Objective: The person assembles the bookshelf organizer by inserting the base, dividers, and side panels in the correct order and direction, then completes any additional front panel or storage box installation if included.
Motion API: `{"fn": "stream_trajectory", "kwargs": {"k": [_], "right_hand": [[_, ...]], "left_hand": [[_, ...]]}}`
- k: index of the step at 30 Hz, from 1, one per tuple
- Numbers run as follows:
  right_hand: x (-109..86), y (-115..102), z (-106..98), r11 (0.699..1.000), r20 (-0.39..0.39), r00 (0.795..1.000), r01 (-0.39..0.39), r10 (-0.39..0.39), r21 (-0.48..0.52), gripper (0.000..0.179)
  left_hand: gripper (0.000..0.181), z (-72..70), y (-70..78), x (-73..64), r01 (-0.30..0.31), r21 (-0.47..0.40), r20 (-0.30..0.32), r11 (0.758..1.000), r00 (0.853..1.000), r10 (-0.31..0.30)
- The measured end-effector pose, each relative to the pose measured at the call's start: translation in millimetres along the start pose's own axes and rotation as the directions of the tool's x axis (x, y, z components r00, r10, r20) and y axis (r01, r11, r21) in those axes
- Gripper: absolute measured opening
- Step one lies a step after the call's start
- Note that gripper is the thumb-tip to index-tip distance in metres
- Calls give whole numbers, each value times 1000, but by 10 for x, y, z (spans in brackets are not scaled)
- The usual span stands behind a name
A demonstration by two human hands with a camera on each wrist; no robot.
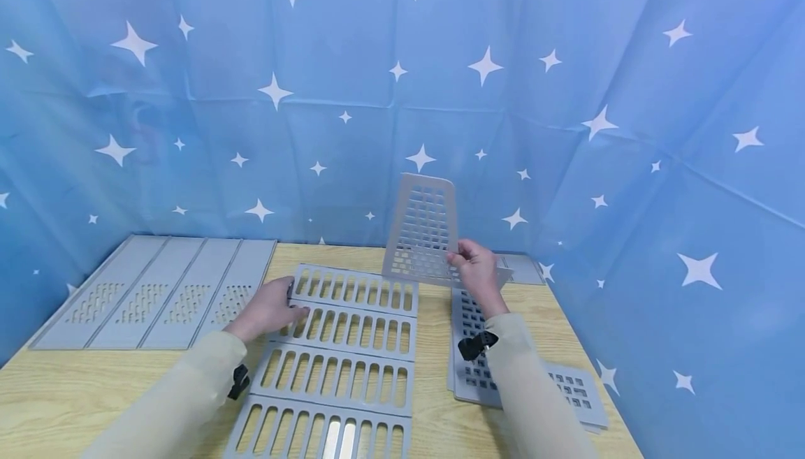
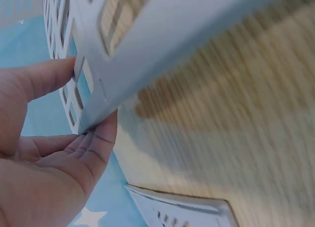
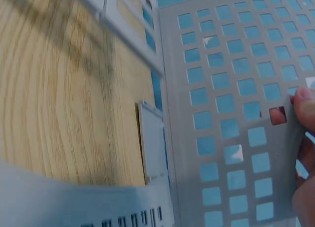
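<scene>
My left hand [image 1: 270, 309] grips the left edge of a grey panel with rows of long rounded slots [image 1: 352, 353]. In the left wrist view the thumb [image 2: 54, 74] lies on the slotted face and the fingers [image 2: 101, 143] reach under the edge. That edge stands off the wooden table, which shows beneath it. Farther back, my right hand [image 1: 478, 270] pinches a thin grey panel with square holes [image 3: 174, 138] by its right side. This panel stands nearly upright in the air, its lower edge overlapping the slotted panel's back right corner in the head view.
Grey panels with slanted holes [image 1: 189, 270] lie side by side at the back left. Beneath my right forearm are stacked square-holed panels [image 1: 460, 375], with more of them [image 1: 594, 413] at the right edge. A grey plate [image 1: 528, 270] lies at the back right, before the blue star-printed curtain [image 1: 352, 47].
</scene>
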State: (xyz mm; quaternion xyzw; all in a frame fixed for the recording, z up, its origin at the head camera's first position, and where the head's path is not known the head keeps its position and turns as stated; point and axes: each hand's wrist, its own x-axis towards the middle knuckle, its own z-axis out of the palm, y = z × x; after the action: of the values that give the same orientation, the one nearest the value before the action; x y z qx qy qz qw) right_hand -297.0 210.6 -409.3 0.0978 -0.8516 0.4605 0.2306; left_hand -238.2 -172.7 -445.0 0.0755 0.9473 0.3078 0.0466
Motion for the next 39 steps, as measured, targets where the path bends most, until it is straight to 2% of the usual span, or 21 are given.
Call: {"fn": "stream_trajectory", "kwargs": {"k": [7, 13, 16, 25, 32, 34, 39], "right_hand": [[5, -143, 121, 1000, 6, 1000, 11, -11, 28, 4], [21, -175, 115, 999, 14, 1000, -25, 25, 28, 3], [28, -172, 86, 999, 16, 999, -29, 28, 23, 4], [45, -212, 46, 998, 43, 998, 49, -50, 29, 5], [53, -158, 6, 998, 21, 1000, -6, 5, 55, 7], [46, -158, 9, 999, 5, 1000, 3, -3, 53, 8], [21, -246, 32, 993, -21, 995, 103, -102, 60, 6]], "left_hand": [[71, 29, 91, 18, -34, 16, -16, 999, 999, 35], [84, 41, 78, 23, -12, 29, -18, 1000, 1000, 12], [85, 33, 95, 21, -7, 20, -21, 1000, 1000, 8], [81, -7, 115, -18, -12, 22, -34, 1000, 999, 13], [83, -35, 106, -38, -23, -1, -51, 1000, 998, 23], [83, -45, 106, -37, -23, -9, -57, 1000, 998, 22], [85, -52, 106, -53, -29, 1, -57, 1000, 998, 29]]}}
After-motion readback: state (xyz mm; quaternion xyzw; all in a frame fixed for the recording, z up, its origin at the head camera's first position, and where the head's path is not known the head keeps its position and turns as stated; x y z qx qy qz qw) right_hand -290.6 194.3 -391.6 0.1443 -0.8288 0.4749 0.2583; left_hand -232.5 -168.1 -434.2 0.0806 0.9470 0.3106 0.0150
